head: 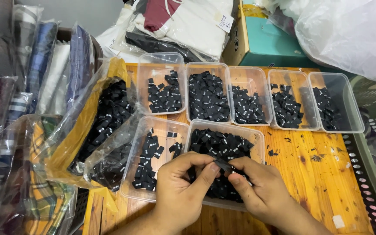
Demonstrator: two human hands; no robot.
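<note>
The left hand (pixel 180 185) and the right hand (pixel 257 187) meet, both pinching one small black label (pixel 223 165) between their fingertips, just above the full clear tray (pixel 257 135). The label seems light, thin and soft; holding its ends looks best.

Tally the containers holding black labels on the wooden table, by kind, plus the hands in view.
Clear plastic tubs: 7 (5 in the back row, 2 in front)
Clear plastic bags of labels: 2
Hands: 2, left hand and right hand, pinching one black label between them
Total: 11
</note>
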